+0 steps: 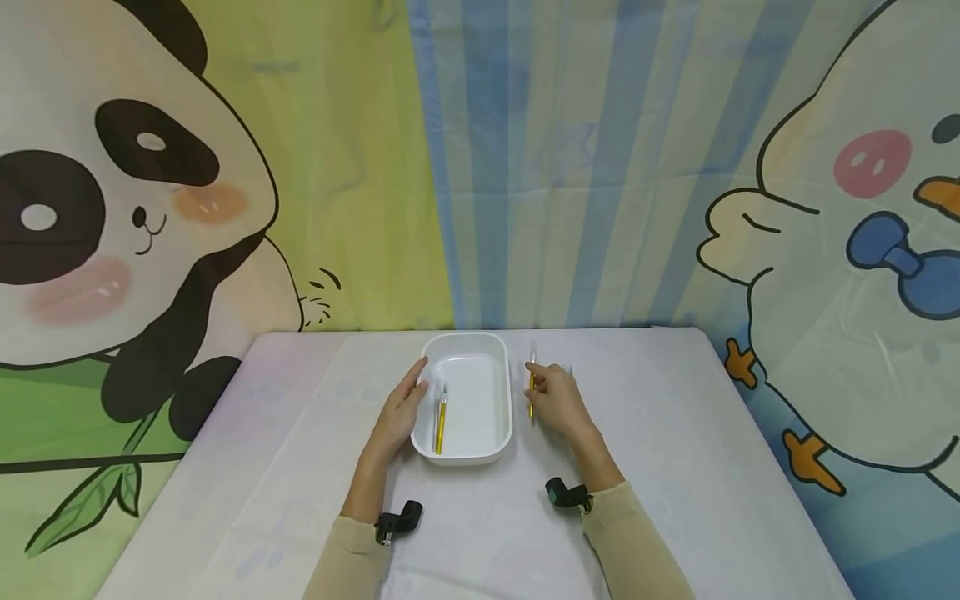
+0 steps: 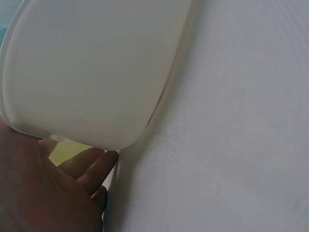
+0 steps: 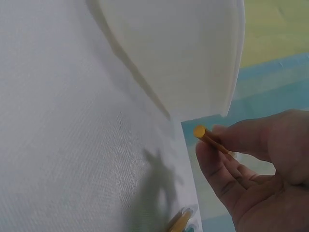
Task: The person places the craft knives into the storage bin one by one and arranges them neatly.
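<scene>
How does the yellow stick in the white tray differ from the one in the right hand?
The tray stick lies inside the white tray; the held stick is outside it, pinched by the right hand. No hand covers the tray stick; the right hand hides part of the held stick. Both are slim and yellow.

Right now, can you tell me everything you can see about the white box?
The white box is an open-topped, rectangular tub with rounded corners, smooth pale walls and a thin lip around its rim. It looks like plastic. It sits upright on the white table, its longer sides running away from the person. The person's left hand touches its left side, near the far corner. Inside, toward the left, are slim things, including a golden stick; the rest of its floor looks bare.
</scene>
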### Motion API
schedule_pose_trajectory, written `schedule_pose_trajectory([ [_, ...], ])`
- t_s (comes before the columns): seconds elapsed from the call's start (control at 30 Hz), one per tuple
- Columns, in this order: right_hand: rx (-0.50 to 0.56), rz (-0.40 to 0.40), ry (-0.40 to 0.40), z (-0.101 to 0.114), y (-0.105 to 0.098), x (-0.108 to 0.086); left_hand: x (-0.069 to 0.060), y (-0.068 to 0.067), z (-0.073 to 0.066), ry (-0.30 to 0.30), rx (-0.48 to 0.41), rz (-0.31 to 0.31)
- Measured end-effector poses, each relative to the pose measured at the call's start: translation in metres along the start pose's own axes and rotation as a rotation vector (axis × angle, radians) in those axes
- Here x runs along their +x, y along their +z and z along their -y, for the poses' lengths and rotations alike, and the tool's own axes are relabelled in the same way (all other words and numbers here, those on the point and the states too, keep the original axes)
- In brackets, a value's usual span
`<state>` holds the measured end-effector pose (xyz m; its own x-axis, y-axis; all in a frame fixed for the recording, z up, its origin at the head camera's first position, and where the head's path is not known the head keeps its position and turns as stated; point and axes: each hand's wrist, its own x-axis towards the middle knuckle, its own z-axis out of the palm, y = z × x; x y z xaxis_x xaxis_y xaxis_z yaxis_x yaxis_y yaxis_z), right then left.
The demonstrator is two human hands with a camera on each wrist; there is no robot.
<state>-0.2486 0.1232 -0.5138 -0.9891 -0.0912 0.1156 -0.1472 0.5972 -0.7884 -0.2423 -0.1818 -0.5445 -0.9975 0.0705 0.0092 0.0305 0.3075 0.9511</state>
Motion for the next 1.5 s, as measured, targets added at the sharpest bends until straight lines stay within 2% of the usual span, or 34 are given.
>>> schedule_pose_trajectory([
  [0.17, 0.011, -0.014, -0.027, 0.002, -0.001, 0.000, 0.002, 0.001, 0.006, 0.007, 0.004, -0.009],
  [0.67, 0.080, -0.026, -0.067, 0.008, 0.001, -0.002, 0.002, 0.000, 0.006, 0.026, 0.001, -0.005],
  [1.17, 0.136, -0.040, -0.102, 0.019, 0.002, -0.005, 0.002, 0.000, 0.004, 0.011, -0.001, -0.005],
  [1.5, 0.164, -0.050, -0.163, 0.029, 0.005, -0.007, 0.002, 0.001, 0.003, 0.018, -0.003, -0.005],
])
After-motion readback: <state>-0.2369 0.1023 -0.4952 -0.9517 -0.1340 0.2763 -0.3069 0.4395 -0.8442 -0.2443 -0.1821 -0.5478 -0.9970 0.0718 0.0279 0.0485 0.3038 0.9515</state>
